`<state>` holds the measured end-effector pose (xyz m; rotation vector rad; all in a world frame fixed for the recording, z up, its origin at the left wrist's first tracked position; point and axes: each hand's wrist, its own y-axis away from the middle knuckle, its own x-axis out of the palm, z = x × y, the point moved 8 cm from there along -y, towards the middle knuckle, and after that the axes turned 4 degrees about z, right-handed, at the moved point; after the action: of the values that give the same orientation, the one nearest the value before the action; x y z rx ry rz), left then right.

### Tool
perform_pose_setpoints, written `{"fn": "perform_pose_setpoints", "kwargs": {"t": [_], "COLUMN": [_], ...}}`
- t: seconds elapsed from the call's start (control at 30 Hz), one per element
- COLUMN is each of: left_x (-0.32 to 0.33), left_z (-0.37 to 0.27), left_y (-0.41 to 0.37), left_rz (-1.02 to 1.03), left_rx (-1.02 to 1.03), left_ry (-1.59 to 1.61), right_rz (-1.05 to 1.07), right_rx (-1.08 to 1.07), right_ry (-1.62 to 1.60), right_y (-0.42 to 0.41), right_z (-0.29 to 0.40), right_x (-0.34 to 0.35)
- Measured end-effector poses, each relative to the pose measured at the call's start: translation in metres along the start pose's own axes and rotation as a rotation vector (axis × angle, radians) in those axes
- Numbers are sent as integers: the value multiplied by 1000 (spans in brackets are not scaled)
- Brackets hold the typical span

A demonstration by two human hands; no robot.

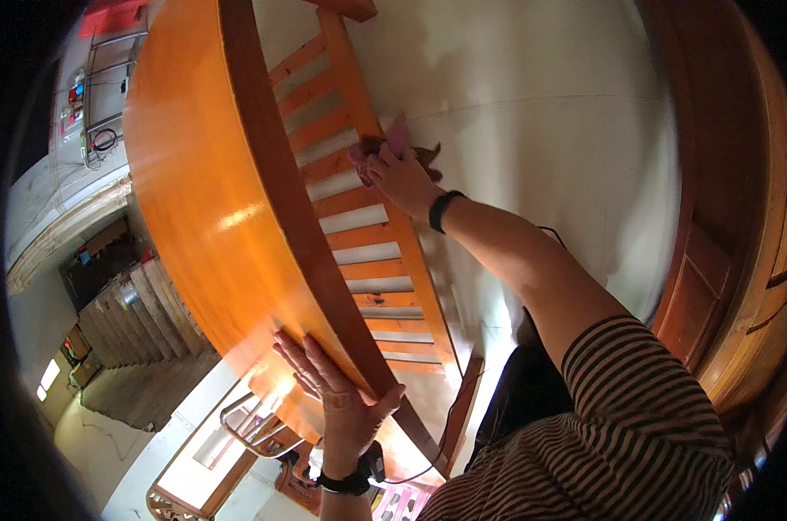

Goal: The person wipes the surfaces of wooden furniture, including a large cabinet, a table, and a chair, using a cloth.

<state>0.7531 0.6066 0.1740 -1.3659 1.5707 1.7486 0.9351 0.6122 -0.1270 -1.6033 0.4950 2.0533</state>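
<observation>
My left hand (341, 384) rests with spread fingers on the glossy orange-brown wooden tabletop (217, 195), its thumb over the dark edge board. Reaching below that edge, my right hand (400, 172) is closed on a crumpled purple and maroon cloth (366, 163). The cloth touches the outer rail of a slatted wooden rack (367, 234) under the tabletop. Part of the cloth is hidden by my fingers. Both wrists wear black bands.
A pale floor (549, 130) lies beyond the rack. Panelled wooden furniture (699, 293) stands at the right. A thin black cable (442, 436) hangs near the tabletop's lower end. At the left are a metal-framed rack (107, 78) and a metal-framed seat (256, 417).
</observation>
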Motion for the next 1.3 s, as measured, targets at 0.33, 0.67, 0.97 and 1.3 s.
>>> {"fn": "perform_pose_setpoints", "kwargs": {"t": [0.33,0.67,0.97,1.3], "left_x": [2,-6,-12,-37], "left_z": [6,2,2,-28], "left_y": [4,-3,-6,-67], "left_rz": [22,35,9,-9], "left_rx": [-60,-88,-125,-144], "left_ry": [-12,74,74,-66], "right_rz": [347,620,506,194], "right_rx": [-419,-237,-489,-386], "right_ry": [182,26,-70,-112], "right_y": [1,-43,-74,-135], "right_z": [20,-12,6,-63], "right_x": [10,-73,-48,-21]}}
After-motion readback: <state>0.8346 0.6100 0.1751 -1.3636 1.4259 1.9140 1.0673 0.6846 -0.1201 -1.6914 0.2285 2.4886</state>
